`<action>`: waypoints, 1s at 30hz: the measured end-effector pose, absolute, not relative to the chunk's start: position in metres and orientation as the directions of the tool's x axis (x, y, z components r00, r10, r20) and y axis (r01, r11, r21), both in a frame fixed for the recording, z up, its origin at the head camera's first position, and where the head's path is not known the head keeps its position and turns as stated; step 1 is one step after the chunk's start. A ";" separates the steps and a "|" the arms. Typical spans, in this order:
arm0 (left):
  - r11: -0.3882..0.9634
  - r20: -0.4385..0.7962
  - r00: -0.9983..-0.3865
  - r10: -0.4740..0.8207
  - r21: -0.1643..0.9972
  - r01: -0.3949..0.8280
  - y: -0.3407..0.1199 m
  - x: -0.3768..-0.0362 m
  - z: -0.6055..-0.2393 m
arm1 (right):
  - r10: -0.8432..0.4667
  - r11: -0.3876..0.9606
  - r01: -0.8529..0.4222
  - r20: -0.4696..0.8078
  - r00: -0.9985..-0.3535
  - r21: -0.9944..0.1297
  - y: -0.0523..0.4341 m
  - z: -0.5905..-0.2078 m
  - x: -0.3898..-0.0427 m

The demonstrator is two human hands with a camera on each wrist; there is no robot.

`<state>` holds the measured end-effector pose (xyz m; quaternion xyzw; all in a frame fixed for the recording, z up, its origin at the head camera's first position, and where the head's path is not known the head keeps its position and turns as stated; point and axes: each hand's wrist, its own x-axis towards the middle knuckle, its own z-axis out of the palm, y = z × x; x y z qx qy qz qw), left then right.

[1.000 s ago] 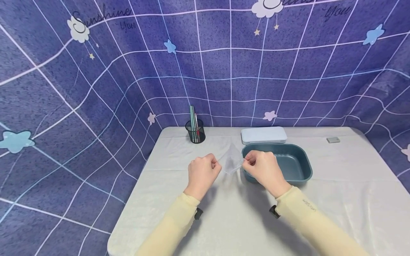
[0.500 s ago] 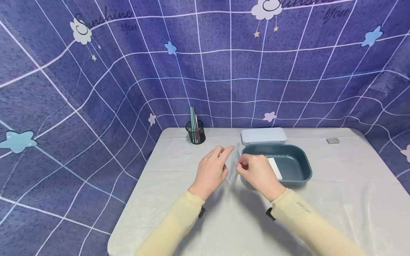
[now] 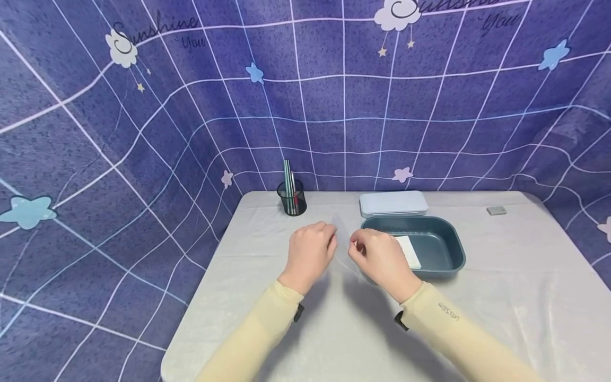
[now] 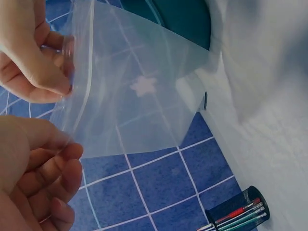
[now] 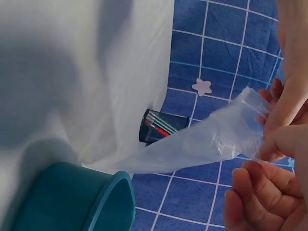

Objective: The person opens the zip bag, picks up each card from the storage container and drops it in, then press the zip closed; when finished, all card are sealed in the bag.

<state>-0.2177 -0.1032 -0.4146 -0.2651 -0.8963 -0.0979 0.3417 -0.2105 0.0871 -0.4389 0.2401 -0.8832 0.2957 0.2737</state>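
Since a moment ago, your left hand point(image 3: 311, 250) has curled shut beside your right hand point(image 3: 377, 259). Left wrist view: both pinch the clear bag point(image 4: 130, 91), flimsy and slippery, best held at its zip edge. Right wrist view: it hangs above the teal bin point(image 5: 72, 202).

The bag point(image 4: 139, 91) pinched between the left hand point(image 3: 310, 254) and the right hand point(image 3: 379, 260) is thin, clear plastic film, glossy and faintly creased, with a stiffer ridged strip along its mouth. The desk point(image 3: 501, 297) wears a pale cloth with a soft, slightly crushed, matt nap, and the bin point(image 3: 441, 241) on it is smooth teal plastic with a dull sheen. The pen holder point(image 3: 291, 197) looks like fine black mesh, the backdrop point(image 3: 143, 132) is matt printed fabric, and the sleeves point(image 3: 458, 329) are soft cream knit.
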 end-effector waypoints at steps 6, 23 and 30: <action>0.866 0.729 -0.601 0.327 0.024 0.500 -0.105 -0.218 -0.411 | -0.263 0.745 -0.522 0.537 -0.802 -0.415 0.093 -0.442 -0.208; 0.900 0.698 -0.669 0.255 0.081 0.428 -0.117 -0.214 -0.422 | -0.240 0.791 -0.455 0.477 -0.845 -0.409 0.116 -0.436 -0.216; 0.919 0.584 -0.772 0.250 0.107 0.379 -0.122 -0.214 -0.418 | -0.238 0.782 -0.424 0.410 -0.880 -0.457 0.120 -0.432 -0.220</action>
